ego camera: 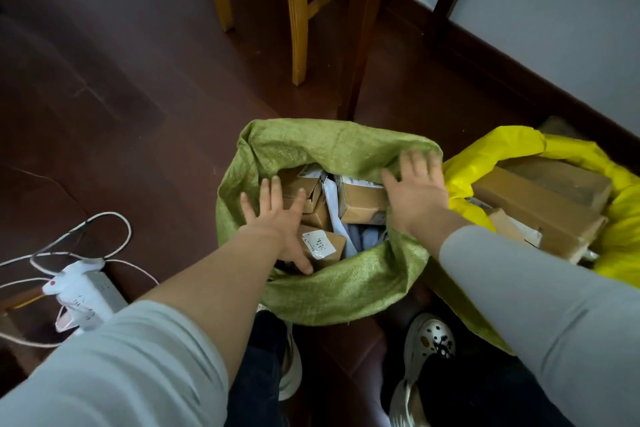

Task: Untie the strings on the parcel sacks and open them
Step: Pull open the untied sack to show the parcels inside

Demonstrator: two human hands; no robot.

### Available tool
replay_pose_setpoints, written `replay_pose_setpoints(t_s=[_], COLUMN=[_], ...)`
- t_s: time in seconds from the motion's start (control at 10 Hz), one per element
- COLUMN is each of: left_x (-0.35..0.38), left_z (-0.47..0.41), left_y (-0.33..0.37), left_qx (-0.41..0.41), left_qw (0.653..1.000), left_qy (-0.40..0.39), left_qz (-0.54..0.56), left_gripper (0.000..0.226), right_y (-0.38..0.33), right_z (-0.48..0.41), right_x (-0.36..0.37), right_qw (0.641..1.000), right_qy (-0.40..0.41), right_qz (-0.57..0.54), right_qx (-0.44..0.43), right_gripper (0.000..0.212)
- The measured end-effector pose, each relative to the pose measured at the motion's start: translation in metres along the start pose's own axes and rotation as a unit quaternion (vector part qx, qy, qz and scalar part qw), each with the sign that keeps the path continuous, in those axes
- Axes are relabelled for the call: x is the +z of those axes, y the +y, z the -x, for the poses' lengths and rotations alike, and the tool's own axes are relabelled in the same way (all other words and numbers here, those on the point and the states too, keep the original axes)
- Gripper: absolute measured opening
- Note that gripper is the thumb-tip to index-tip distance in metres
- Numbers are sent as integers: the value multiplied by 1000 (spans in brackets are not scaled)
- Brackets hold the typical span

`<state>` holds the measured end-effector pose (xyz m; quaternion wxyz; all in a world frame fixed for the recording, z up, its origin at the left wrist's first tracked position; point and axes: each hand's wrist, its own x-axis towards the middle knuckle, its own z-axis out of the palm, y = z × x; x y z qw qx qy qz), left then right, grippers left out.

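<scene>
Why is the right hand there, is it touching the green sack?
Touching. The head view shows the right hand pressed on the green sack at its rim.

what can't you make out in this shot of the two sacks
Head view only:
- Labels on the boxes in the green sack: too small and blurred to read.
- Yellow sack: cut off by the right edge, partly behind the right arm.
- Strings: none visible.
- Right hand fingertips: blurred.
- Left hand: covers a box.

Green woven sack [332, 288] stands upright on floor, mouth wide open, rim rolled down, cardboard parcels [360, 204] inside. Yellow sack [485, 156] just beside it, right, also open, holding larger boxes [540, 204].
</scene>
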<state>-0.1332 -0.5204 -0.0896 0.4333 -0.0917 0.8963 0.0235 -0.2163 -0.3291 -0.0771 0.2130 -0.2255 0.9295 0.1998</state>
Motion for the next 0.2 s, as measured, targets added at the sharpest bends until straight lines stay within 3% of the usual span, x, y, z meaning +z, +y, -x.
replay_pose_setpoints(t_s=[0.1,0.2], left_x=[2,6], left_z=[9,22], left_y=[20,30], left_qx=[34,36], left_qw=[999,999], left_qy=[-1,-24], left_qz=[-7,-19], left_gripper=[140,138], right_y=[-27,-35], right_z=[30,53], right_x=[14,27], right_qw=[984,960], right_qy=[-41,-209], right_qz=[-31,-15], right_qx=[-168,-188], right_gripper=[41,23])
